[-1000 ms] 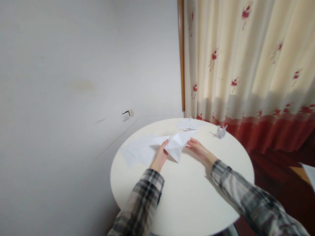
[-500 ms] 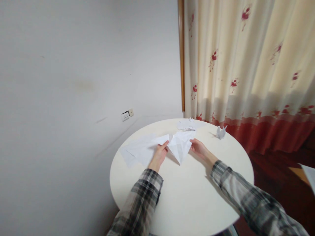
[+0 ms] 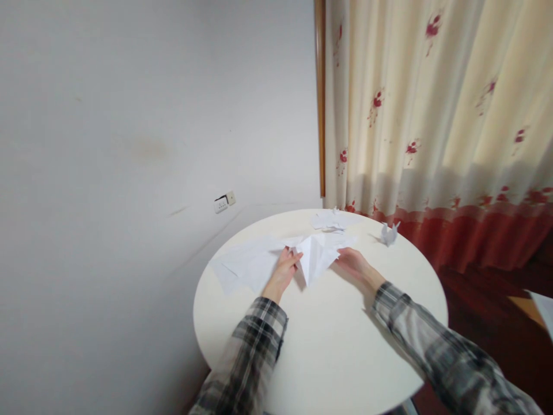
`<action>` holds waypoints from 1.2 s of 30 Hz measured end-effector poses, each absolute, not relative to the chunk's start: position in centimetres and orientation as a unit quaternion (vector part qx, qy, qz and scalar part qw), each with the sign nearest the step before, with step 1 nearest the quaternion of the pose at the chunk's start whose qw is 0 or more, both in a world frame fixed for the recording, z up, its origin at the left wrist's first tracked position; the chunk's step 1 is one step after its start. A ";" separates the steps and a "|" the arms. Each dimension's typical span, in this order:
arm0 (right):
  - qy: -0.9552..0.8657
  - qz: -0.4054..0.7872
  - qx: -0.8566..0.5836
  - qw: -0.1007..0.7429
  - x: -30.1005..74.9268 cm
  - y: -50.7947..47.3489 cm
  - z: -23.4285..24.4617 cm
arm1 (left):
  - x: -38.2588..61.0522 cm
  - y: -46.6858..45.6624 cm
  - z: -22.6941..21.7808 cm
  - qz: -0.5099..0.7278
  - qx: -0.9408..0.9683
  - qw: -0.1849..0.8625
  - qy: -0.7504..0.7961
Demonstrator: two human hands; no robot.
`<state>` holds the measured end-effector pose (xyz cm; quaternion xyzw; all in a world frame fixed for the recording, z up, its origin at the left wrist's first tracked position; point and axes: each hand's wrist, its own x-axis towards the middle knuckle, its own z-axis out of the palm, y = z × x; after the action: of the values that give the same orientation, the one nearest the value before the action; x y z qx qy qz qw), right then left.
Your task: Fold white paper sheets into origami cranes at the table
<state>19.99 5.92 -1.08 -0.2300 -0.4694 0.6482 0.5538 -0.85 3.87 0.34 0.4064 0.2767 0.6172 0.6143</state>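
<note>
Between my two hands a creased sheet of white paper [image 3: 317, 259] is raised over the table, its lower corner pointing toward me. My left hand [image 3: 286, 268] is closed on its left edge, thumb on top. My right hand [image 3: 352, 263] grips the right edge, with its fingertips partly hidden behind the paper. Loose white sheets [image 3: 246, 266] lie flat beyond and to the left of my left hand. Past the held paper, more white paper pieces [image 3: 332, 219] rest near the far rim.
A round white table [image 3: 341, 346] stands against a grey-white wall with a socket [image 3: 221, 204]. At its far right sits a small folded paper figure [image 3: 389, 233]. A cream curtain [image 3: 401, 104] with red flowers hangs behind. Some paper [image 3: 541, 308] shows at the right edge.
The held paper's left part has folded inward, and its lower corner has shifted slightly left. My left thumb has moved a little right over it; my right hand has barely moved.
</note>
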 end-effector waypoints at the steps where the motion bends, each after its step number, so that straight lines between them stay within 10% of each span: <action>1: -0.458 0.666 -0.209 0.551 20.0 5.7 -0.9 | -0.9 3.9 0.3 0.613 0.411 0.618 0.272; 25: -0.430 0.757 -0.225 0.436 21.8 4.4 -0.8 | -3.4 3.4 -2.3 0.339 0.516 0.710 0.339; 36: -0.463 0.722 -0.232 0.460 21.5 5.6 -1.5 | -3.0 3.7 -2.2 0.455 0.412 0.722 0.319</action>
<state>21.46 5.62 -1.47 -0.2318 -0.4627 0.7217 0.4597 -2.96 3.74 -2.20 0.4116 0.3194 0.4548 0.7223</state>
